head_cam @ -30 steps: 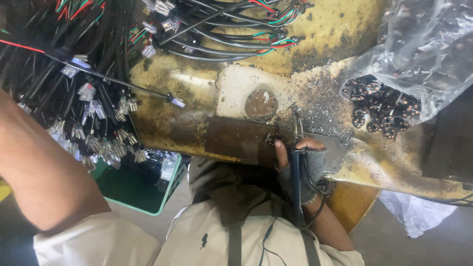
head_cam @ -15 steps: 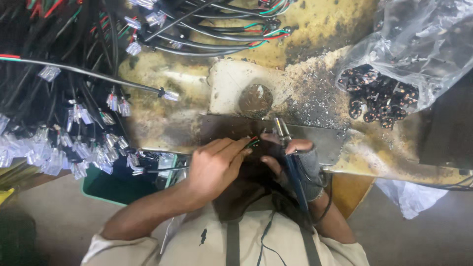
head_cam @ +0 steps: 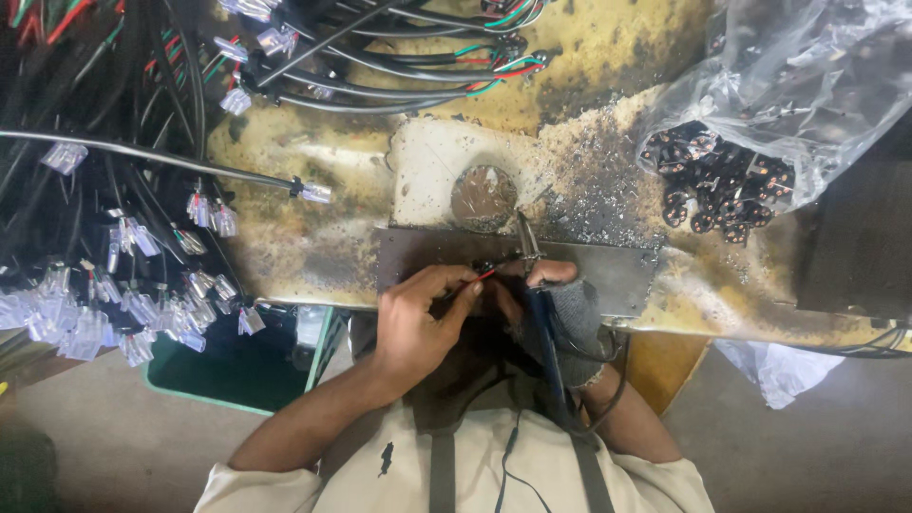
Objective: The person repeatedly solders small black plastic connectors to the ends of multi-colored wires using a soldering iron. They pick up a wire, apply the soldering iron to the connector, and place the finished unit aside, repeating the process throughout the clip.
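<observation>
Nearest, the left hand [head_cam: 418, 323] pinches a thin red wire [head_cam: 483, 276] between thumb and fingertips, at the near edge of the dark metal plate [head_cam: 617, 271]. Just beside it the right hand [head_cam: 560, 309], in a grey fingerless glove, is closed around a soldering iron [head_cam: 528, 249] — tip angled toward the wire end. The wire looks light, limp and springy, likely easy to bend; best held close to the end, as now. Beyond, a scorched yellow bench [head_cam: 608, 57], a clear bag of small black parts [head_cam: 722, 180]; far left, cable bundles with clear plugs [head_cam: 123, 304].
</observation>
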`<state>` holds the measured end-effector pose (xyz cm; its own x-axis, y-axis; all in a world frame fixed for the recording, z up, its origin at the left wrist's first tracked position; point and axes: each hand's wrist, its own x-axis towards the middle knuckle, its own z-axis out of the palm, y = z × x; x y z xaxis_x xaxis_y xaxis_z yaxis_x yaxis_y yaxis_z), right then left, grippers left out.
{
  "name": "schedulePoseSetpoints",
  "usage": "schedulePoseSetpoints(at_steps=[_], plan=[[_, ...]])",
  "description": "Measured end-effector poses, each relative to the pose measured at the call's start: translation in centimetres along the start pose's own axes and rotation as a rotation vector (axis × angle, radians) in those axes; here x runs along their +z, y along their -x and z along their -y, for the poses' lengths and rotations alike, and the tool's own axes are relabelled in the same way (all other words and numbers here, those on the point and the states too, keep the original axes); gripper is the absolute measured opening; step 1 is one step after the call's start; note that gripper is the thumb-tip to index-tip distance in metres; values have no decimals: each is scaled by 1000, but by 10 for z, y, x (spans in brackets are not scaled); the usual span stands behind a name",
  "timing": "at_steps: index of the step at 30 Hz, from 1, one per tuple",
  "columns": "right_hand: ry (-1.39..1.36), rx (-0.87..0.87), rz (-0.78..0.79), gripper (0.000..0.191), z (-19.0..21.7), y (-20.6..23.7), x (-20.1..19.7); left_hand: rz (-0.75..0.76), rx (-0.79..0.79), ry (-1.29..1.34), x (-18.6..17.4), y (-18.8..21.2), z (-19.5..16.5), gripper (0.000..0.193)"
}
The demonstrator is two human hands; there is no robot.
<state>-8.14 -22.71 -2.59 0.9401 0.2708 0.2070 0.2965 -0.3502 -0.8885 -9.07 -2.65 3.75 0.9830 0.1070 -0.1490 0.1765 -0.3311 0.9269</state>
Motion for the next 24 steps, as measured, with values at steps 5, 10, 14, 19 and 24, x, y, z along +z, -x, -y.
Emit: schedulePoseSetpoints(at_steps=[5, 10, 14, 19, 24], plan=[[-416, 468, 77, 25, -6, 0, -7, 41, 219, -59, -2, -5, -7, 8], [-63, 51, 41, 47, -4, -3, -8, 76, 288, -104, -2, -5, -1, 10], [-164, 167, 74, 48, 6, -5, -14, 42, 371, -99, 1, -3, 4, 12], [-13, 98, 136, 39, 9, -10, -14, 59, 378, -128, -3, -8, 5, 8], [142, 157, 145, 25, 16, -14, -10, 160, 363, -205, -13, -13, 2, 10]])
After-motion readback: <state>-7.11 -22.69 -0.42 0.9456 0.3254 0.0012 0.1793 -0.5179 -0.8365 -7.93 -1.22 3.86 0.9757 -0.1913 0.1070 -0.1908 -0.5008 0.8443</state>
